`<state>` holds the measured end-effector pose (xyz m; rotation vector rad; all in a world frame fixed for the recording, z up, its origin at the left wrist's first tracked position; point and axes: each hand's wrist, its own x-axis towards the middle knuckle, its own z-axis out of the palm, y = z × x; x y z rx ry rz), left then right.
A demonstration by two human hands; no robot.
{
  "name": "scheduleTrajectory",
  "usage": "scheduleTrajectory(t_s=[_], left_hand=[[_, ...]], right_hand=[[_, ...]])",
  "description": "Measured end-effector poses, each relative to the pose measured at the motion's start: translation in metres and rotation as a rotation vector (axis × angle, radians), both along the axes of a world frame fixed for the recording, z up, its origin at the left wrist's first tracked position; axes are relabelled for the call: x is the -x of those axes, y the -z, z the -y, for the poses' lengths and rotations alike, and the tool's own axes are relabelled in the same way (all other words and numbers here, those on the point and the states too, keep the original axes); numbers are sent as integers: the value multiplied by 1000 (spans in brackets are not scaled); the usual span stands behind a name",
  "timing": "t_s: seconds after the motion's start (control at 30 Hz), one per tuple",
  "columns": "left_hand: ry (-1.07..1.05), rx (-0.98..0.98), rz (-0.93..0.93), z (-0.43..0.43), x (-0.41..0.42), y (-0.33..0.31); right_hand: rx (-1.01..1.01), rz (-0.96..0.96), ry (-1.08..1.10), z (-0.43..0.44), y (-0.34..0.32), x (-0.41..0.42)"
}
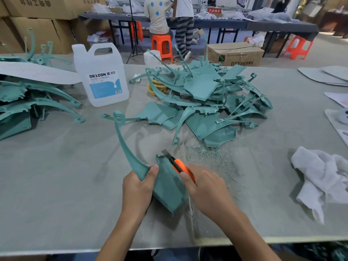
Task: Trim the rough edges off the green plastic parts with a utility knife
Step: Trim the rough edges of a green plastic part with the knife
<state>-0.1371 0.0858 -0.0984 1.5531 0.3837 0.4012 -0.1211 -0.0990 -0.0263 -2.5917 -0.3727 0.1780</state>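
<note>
Nearest, just past the front edge of table (56, 194): left hand (138, 183) clenched on green part (167, 187), thumb on top, at the junction of long curved arm and flat panel. Right hand (205, 187) wrapped around orange utility knife (181, 167), with blade pushed out and laid against upper right edge of the panel. Held tilted above the table; lower corner near the surface, touching or not, impossible to say. Looks thin and light, rather stiff in the panel but probably springy in the slim arm. Better therefore to hold at the wide junction, close to the cut, and not at the arm tip, likely to bend and shake. Seems smooth, maybe a little slippery, so needs firm pinch and blade travelling away from the left thumb. Farther back, big pile of green parts (207, 102) in the middle, second stack (28, 102) at far left, fine shavings (207, 153) between pile and knife. Behind, white jug (101, 76); at right, crumpled white cloth (320, 178).
</note>
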Motion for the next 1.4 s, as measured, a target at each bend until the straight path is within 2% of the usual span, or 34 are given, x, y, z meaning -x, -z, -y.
scheduleTrajectory(t_s=[0.1,0.43,0.5,0.63,0.8,0.93,1.1,1.4], left_hand=[[10,-3,5,0,1,-1],[33,46,-5,0,0,-5],[34,43,-10,0,0,-5],[24,45,-25,1,0,-5],[20,44,-31,2,-1,-5],[10,20,-30,2,0,-5],[1,-2,-43,2,1,-6],[-33,-33,-35,5,3,-8]], right_hand=[[41,-28,35,6,0,-5],[-284,-191,51,11,4,-7],[-264,-214,51,9,4,-7],[-24,-119,28,13,0,-14],[-87,7,33,14,-1,-2],[-144,28,-1,-2,1,13],[-113,-15,-24,-15,1,16],[-9,19,-2,-23,1,17]])
